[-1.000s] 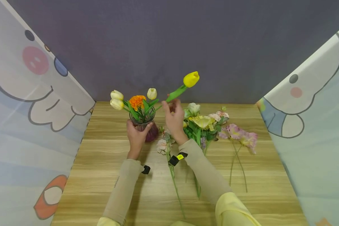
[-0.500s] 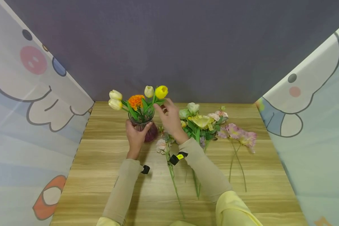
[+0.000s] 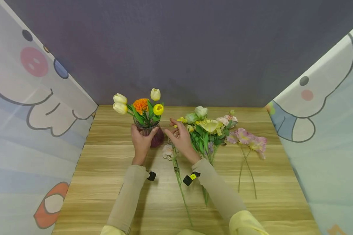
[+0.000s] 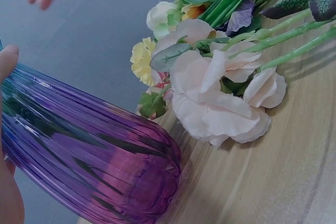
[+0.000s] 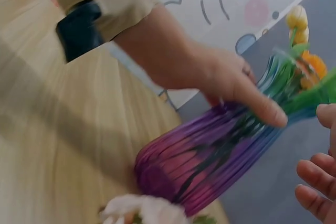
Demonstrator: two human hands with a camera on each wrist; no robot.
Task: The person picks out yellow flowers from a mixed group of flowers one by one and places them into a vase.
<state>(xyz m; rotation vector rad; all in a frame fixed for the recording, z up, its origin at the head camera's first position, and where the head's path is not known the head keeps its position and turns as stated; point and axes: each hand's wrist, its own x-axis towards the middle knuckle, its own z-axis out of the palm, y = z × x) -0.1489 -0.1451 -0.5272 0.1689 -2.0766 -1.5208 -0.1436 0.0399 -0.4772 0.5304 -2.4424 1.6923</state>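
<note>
A ribbed glass vase [image 3: 157, 139], purple below and bluish towards its mouth, stands on the table. My left hand [image 3: 142, 143] grips it just under the rim, thumb across the near side. In the vase are an orange flower [image 3: 141, 105], several cream tulips [image 3: 120, 108] and a yellow tulip [image 3: 158, 109] on the right side. My right hand [image 3: 180, 140] is off the vase to its right, fingers spread and holding nothing. In the right wrist view its fingers [image 5: 315, 179] show beside the tulip leaves. Dark stems show through the glass [image 4: 105, 156].
A pale pink flower [image 3: 168, 151] with a long stem lies right of the vase. Beyond it lies a bunch with a yellow bloom [image 3: 210, 126] and white roses [image 3: 201, 112]. Purple-pink flowers [image 3: 251, 140] lie further right. A dark wall [image 3: 176, 52] stands behind the wooden table [image 3: 106, 189].
The yellow tulip went from the right hand, out to the right, into the vase. The right hand let go and drew back towards me. The left hand stayed on the vase.
</note>
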